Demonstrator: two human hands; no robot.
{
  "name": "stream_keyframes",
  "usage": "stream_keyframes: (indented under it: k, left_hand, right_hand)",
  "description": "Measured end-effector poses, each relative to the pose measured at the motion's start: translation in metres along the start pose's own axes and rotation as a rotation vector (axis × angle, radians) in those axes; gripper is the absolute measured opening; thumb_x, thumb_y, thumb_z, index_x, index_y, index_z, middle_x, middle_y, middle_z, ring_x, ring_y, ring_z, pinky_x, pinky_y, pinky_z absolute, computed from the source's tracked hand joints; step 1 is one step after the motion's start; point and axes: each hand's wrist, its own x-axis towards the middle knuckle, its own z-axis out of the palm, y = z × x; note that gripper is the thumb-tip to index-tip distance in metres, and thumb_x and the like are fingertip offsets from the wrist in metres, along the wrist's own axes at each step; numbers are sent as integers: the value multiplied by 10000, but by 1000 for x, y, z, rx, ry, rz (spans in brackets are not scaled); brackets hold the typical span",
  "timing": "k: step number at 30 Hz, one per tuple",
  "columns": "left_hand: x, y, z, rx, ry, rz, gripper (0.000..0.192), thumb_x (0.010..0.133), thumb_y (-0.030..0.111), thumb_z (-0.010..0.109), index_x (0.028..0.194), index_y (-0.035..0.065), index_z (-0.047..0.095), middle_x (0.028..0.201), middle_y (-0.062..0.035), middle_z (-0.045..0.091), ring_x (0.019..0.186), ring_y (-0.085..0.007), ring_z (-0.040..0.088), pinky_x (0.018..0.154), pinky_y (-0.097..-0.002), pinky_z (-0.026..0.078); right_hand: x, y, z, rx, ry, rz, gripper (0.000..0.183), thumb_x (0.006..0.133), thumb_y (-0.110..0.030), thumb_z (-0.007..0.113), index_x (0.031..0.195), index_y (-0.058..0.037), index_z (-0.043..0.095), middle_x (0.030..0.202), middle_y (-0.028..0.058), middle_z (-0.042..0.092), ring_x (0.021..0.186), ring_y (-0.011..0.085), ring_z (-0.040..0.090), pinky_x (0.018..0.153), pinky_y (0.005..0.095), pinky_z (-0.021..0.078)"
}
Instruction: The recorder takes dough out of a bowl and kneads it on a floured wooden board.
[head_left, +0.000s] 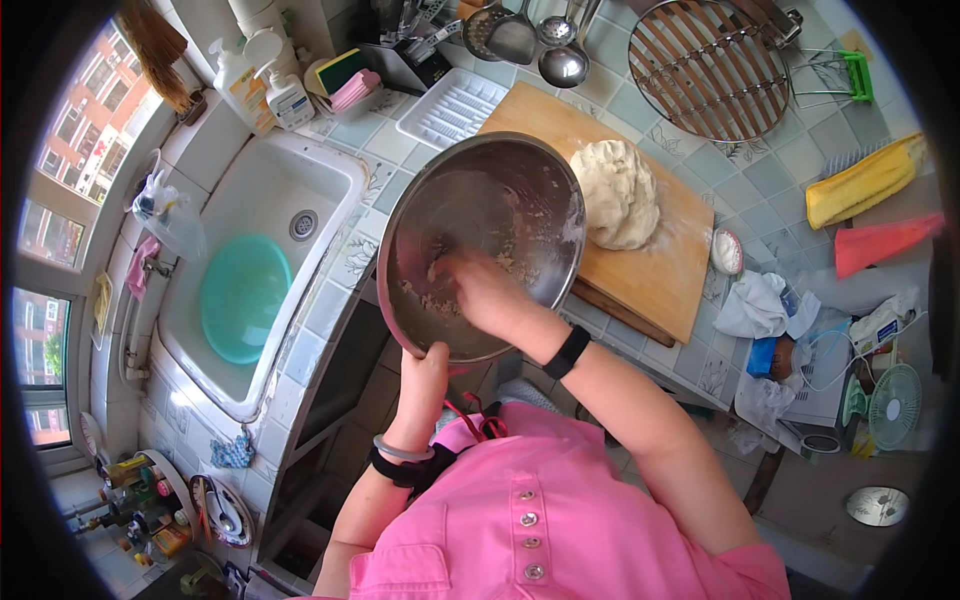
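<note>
A large stainless steel mixing bowl (480, 187) is tilted toward me, with crumbs of dough stuck to its inner wall. My left hand (424, 379) grips its near rim, thumb over the edge. Inside the bowl, my right hand (484, 289) touches the wall among the crumbs (439, 304); its fingers are motion-blurred. A big lump of pale dough (616, 195) rests on a floured wooden cutting board (652, 292), just right of the bowl. The bowl's far right rim overlaps part of the board.
To the left, a white sink (330, 172) holds a turquoise basin (244, 300). A white draining tray (454, 105) lies behind the bowl. Right of the board stands a small bowl of white powder (726, 251). Ladles (564, 66) and a round steamer rack (709, 71) hang on the back wall.
</note>
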Motion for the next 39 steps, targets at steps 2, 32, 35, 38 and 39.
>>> stream_keyframes:
  k: [2, 32, 35, 38, 39]
  left_hand:
    - [-5, 7, 7, 7, -15, 19, 361, 835, 11, 453, 1181, -59, 531, 1008, -79, 603, 855, -159, 580, 730, -309, 514]
    - [9, -5, 6, 36, -105, 56, 421, 836, 1, 433, 1248, -47, 506, 1125, -132, 601, 958, -236, 650, 802, -381, 584]
    - [7, -5, 8, 124, -118, 70, 432, 832, -5, 434, 1257, -44, 505, 1122, -131, 603, 961, -235, 650, 802, -379, 584]
    - [3, 7, 20, 70, -97, 49, 459, 844, 2, 458, 1299, -55, 465, 1137, -82, 560, 999, -150, 531, 860, -281, 476]
    - [4, 6, 18, 72, -96, 50, 459, 844, 2, 458, 1299, -55, 465, 1137, -82, 560, 999, -150, 531, 860, -281, 476]
  right_hand:
    - [10, 12, -11, -87, 178, 49, 304, 768, 59, 548, 1049, -33, 617, 1102, 183, 583, 1081, 393, 544, 935, 445, 458]
    - [-35, 21, 3, -327, -127, -122, 198, 834, -102, 539, 1003, -45, 625, 1024, 103, 602, 1006, 296, 580, 859, 409, 495]
    - [-26, 3, -1, -468, -201, -39, 186, 848, -122, 533, 989, -55, 634, 972, 117, 620, 940, 322, 614, 815, 415, 510]
    - [-13, -21, 1, 101, 55, -28, 155, 858, -113, 535, 939, -26, 635, 984, 163, 625, 947, 340, 610, 823, 444, 505]
    - [-13, -18, 2, 103, 56, -29, 155, 858, -113, 535, 939, -26, 635, 984, 163, 625, 947, 340, 610, 823, 444, 505]
